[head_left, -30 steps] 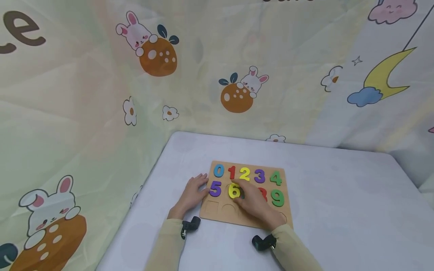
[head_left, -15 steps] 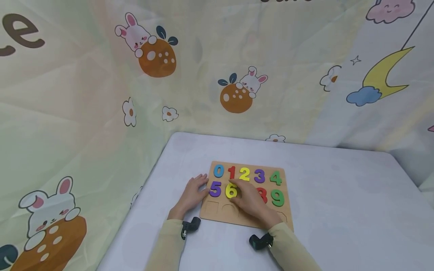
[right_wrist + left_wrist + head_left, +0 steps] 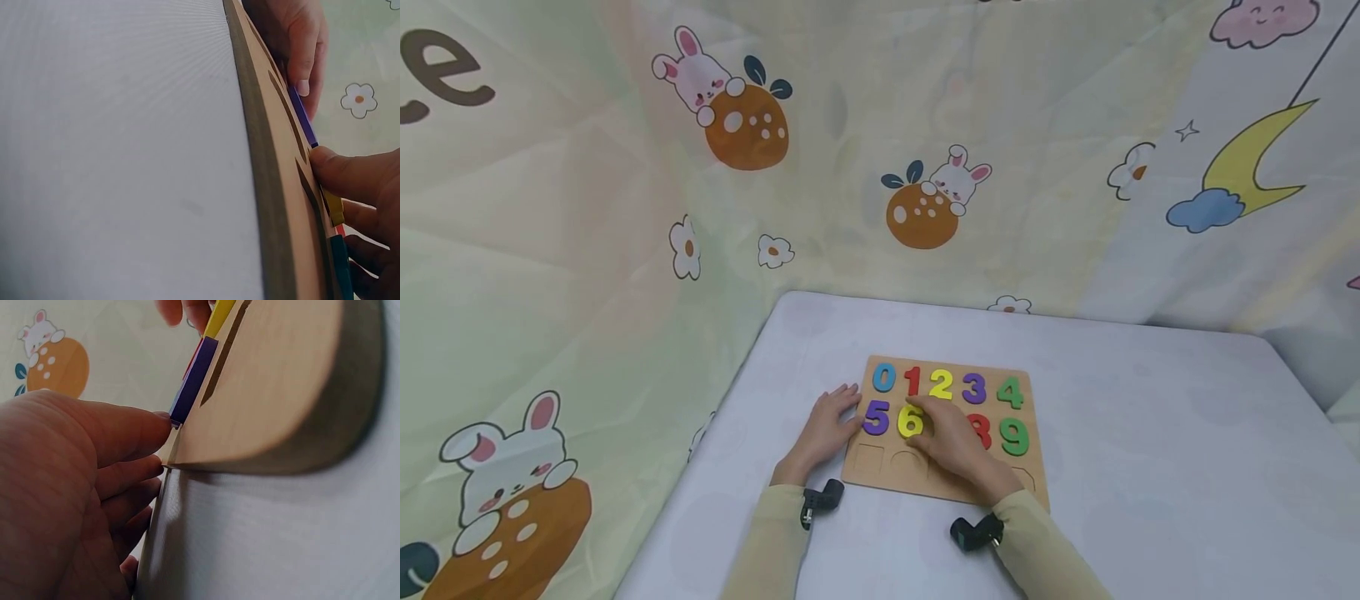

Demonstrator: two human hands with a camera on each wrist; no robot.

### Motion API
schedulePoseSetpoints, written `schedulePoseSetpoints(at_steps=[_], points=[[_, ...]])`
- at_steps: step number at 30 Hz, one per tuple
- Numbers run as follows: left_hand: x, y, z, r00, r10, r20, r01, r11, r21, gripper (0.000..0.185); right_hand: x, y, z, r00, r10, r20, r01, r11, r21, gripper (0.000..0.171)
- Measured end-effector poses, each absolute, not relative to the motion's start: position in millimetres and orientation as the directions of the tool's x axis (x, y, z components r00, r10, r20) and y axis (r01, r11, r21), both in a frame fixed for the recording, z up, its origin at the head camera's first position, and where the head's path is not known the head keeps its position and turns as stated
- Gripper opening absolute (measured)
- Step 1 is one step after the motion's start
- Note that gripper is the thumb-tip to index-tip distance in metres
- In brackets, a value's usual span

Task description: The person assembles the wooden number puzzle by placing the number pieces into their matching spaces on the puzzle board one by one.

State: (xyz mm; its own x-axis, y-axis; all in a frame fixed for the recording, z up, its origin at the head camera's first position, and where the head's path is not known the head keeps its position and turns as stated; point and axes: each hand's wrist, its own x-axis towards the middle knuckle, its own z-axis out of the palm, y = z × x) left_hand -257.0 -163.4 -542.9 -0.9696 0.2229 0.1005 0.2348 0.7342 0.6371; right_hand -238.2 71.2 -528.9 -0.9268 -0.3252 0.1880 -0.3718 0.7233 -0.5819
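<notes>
Overhead, bunny-print curtain [image 3: 625,208]; white tabletop [image 3: 1150,467].

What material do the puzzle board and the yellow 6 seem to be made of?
The puzzle board looks like light wood, unpainted and smooth: faint grain shows on its face in the left wrist view. The yellow 6 is a flat piece with an even matte colour, perhaps painted wood or foam; I cannot tell which.
</notes>
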Motion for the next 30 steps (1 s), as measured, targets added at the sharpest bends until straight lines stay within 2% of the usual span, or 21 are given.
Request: schedulePoseSetpoints(at_steps=[16,30], points=[[-256.7,-163.2,-542.7,-0.976,0.202,0.082,0.206,0.729,0.653,0.046,-239.1,73.8,-529.3,-0.911,-0.371,0.183,-0.404,0.701,-0.588,0.059],[-256.3,-162.9,-541.3,-0.973,0.212,0.087,0.216,0.722,0.657,0.046,-241.0,72.5,-531.1,-0.929,-0.331,0.164,-0.36,0.719,-0.594,0.059]])
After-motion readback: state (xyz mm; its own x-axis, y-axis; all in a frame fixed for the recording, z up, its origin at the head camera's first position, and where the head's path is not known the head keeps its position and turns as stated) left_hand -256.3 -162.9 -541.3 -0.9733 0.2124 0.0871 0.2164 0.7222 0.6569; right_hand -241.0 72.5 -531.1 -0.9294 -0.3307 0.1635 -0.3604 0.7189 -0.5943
